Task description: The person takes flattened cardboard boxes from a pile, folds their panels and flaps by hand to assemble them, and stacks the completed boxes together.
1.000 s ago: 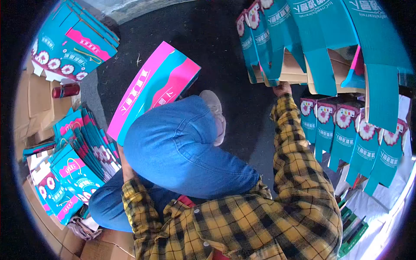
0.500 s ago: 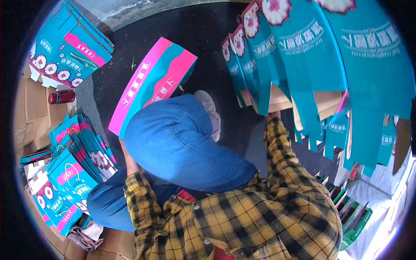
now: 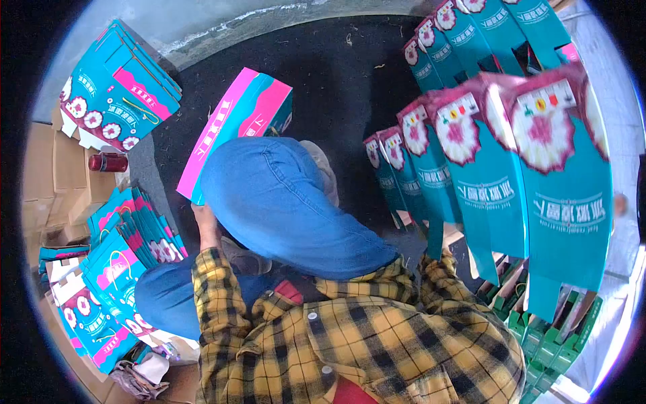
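Note:
My left hand (image 3: 206, 221) is closed on the near end of a pink and teal carton (image 3: 232, 128), which lies slanted beyond my raised knee (image 3: 282, 202). Part of that carton is hidden by the knee. On my right, a row of tall teal cartons (image 3: 488, 195) with flower-like pictures has loose flaps hanging at its lower ends. The sleeve of my right arm (image 3: 437, 269) reaches under the near flaps. My right hand is hidden behind them, at the lower end of the cartons that have moved with it.
Another row of teal cartons (image 3: 464, 40) stands farther back at the right. Green crates (image 3: 555, 337) are at lower right. At left are a stack of flattened cartons (image 3: 121, 87), a dark red bottle (image 3: 108, 162) and a pile of folded cartons (image 3: 114, 269) with cord handles.
My right arm has drawn back toward me, and the near row of teal cartons has come down with it. The farther row now shows behind. My left hand keeps its hold.

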`<move>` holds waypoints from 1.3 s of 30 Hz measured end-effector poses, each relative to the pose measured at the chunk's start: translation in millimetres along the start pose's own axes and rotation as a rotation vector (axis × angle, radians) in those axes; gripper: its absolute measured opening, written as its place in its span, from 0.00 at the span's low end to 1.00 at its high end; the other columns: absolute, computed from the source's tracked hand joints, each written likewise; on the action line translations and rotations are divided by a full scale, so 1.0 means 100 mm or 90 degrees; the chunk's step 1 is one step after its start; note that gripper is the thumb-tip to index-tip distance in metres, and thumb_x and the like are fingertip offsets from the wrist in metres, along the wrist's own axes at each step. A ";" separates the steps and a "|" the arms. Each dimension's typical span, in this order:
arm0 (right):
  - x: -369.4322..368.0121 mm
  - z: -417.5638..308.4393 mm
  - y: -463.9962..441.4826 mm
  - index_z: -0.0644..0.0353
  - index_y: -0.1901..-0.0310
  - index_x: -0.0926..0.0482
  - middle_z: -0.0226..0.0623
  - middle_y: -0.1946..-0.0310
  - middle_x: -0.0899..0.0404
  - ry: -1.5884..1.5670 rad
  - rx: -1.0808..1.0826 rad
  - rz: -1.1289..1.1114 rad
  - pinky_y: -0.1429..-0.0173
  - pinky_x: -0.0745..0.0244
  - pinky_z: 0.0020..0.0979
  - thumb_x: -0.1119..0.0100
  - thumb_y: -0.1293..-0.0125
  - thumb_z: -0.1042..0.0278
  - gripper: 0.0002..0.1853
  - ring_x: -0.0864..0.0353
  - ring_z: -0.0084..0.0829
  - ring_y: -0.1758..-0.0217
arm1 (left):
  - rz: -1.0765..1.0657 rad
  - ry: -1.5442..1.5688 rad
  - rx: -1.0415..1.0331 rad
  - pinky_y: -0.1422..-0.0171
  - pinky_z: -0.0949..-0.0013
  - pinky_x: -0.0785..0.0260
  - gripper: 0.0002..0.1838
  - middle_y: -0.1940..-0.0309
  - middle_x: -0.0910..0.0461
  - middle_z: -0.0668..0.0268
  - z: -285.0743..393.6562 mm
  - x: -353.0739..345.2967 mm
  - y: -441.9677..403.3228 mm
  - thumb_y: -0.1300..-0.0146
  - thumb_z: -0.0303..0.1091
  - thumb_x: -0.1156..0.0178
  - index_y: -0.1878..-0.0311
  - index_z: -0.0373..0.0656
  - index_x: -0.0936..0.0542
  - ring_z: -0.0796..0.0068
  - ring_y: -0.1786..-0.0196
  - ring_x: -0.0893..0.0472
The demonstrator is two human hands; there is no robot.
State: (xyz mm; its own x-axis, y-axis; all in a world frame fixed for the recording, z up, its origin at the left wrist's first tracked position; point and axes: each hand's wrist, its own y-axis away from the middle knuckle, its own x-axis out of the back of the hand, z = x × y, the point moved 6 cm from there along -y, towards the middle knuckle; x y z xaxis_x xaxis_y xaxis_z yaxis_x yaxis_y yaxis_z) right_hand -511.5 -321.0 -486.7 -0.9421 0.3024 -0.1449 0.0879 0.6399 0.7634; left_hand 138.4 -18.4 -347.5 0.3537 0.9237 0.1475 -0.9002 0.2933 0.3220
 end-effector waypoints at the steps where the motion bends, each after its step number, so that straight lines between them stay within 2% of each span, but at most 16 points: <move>1: 0.09 0.08 0.05 0.58 0.43 0.27 0.37 0.51 0.19 0.012 -0.007 0.007 0.50 0.22 0.36 0.51 0.28 0.56 0.18 0.19 0.34 0.51 | -0.042 0.009 -0.014 0.48 0.67 0.29 0.23 0.53 0.19 0.62 0.04 -0.05 0.01 0.36 0.41 0.38 0.44 0.35 0.26 0.73 0.52 0.20; 4: 0.26 0.26 0.13 0.58 0.44 0.27 0.37 0.51 0.19 0.025 -0.020 0.022 0.51 0.22 0.36 0.50 0.28 0.56 0.18 0.19 0.34 0.52 | -0.010 0.027 0.013 0.49 0.67 0.28 0.20 0.55 0.18 0.64 0.03 -0.04 0.02 0.35 0.41 0.40 0.47 0.35 0.23 0.74 0.54 0.20; 13: 0.22 0.28 0.22 0.58 0.45 0.26 0.37 0.52 0.19 0.147 -0.005 0.000 0.52 0.23 0.35 0.49 0.29 0.56 0.18 0.19 0.34 0.53 | 0.015 0.062 0.015 0.51 0.66 0.26 0.19 0.54 0.19 0.64 0.08 -0.05 0.07 0.34 0.39 0.41 0.46 0.36 0.24 0.72 0.54 0.19; 15: 0.13 0.25 0.27 0.58 0.45 0.26 0.37 0.52 0.19 0.202 0.006 -0.021 0.52 0.23 0.35 0.49 0.29 0.56 0.17 0.18 0.34 0.54 | -0.014 0.089 0.012 0.51 0.66 0.26 0.19 0.55 0.19 0.64 0.09 -0.08 0.08 0.34 0.38 0.41 0.46 0.36 0.24 0.72 0.55 0.19; 19: -0.30 0.32 0.43 0.58 0.46 0.26 0.37 0.52 0.19 0.344 0.028 -0.114 0.53 0.23 0.34 0.49 0.29 0.57 0.17 0.18 0.34 0.54 | -0.034 0.121 0.004 0.51 0.67 0.27 0.17 0.55 0.19 0.64 0.19 -0.14 0.16 0.34 0.37 0.41 0.46 0.36 0.23 0.72 0.57 0.18; 23: -1.15 0.72 0.78 0.58 0.46 0.25 0.37 0.53 0.19 0.525 0.058 -0.314 0.53 0.23 0.34 0.48 0.29 0.57 0.17 0.18 0.34 0.55 | -0.033 0.074 -0.019 0.51 0.68 0.27 0.20 0.54 0.19 0.63 0.14 -0.10 0.11 0.34 0.38 0.41 0.45 0.35 0.25 0.72 0.56 0.19; 25: -1.54 0.92 0.98 0.58 0.46 0.25 0.37 0.53 0.19 0.606 0.092 -0.415 0.53 0.23 0.33 0.48 0.29 0.57 0.17 0.18 0.34 0.55 | -0.021 -0.057 -0.054 0.48 0.67 0.28 0.26 0.51 0.21 0.61 0.03 -0.01 -0.01 0.35 0.42 0.39 0.41 0.34 0.31 0.71 0.52 0.20; 27: -1.83 0.99 1.07 0.58 0.47 0.25 0.37 0.53 0.19 0.673 0.132 -0.485 0.54 0.23 0.33 0.48 0.29 0.57 0.17 0.18 0.34 0.56 | -0.012 -0.037 -0.022 0.46 0.66 0.29 0.29 0.49 0.22 0.60 -0.07 0.04 -0.03 0.36 0.44 0.38 0.40 0.34 0.33 0.71 0.50 0.21; 31: -1.99 0.87 1.04 0.58 0.47 0.25 0.37 0.54 0.19 0.723 0.160 -0.496 0.54 0.24 0.33 0.48 0.30 0.57 0.17 0.18 0.34 0.57 | -0.036 0.008 0.026 0.42 0.65 0.31 0.34 0.45 0.26 0.58 -0.10 0.01 -0.04 0.37 0.48 0.38 0.37 0.33 0.37 0.69 0.45 0.24; 35: -1.96 0.67 0.83 0.58 0.48 0.25 0.37 0.54 0.18 0.748 0.159 -0.478 0.55 0.24 0.32 0.47 0.30 0.57 0.16 0.18 0.34 0.57 | -0.021 0.024 0.021 0.40 0.64 0.32 0.34 0.43 0.27 0.58 0.07 -0.04 0.14 0.37 0.47 0.39 0.36 0.35 0.38 0.68 0.43 0.26; 37: -2.03 0.66 0.77 0.58 0.48 0.25 0.37 0.54 0.18 0.757 0.173 -0.486 0.55 0.24 0.32 0.47 0.30 0.57 0.16 0.18 0.34 0.58 | -0.052 0.051 0.045 0.40 0.64 0.33 0.33 0.43 0.28 0.58 -0.44 0.25 -0.05 0.36 0.45 0.40 0.35 0.36 0.38 0.68 0.43 0.26; 39: -2.18 0.66 0.76 0.58 0.48 0.25 0.37 0.54 0.18 0.756 0.193 -0.495 0.55 0.24 0.32 0.47 0.30 0.57 0.16 0.18 0.34 0.58 | -0.124 -0.048 0.002 0.39 0.63 0.34 0.35 0.41 0.30 0.57 -0.93 0.49 -0.32 0.35 0.43 0.39 0.31 0.37 0.42 0.68 0.43 0.27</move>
State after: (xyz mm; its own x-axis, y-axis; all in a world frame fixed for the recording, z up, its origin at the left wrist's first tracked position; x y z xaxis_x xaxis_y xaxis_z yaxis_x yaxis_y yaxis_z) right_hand -278.1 -291.2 -438.8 -0.4768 -0.8398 0.2595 -0.6384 0.5338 0.5545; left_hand 161.3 39.9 -437.3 0.5392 0.8286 0.1509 -0.8119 0.4637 0.3547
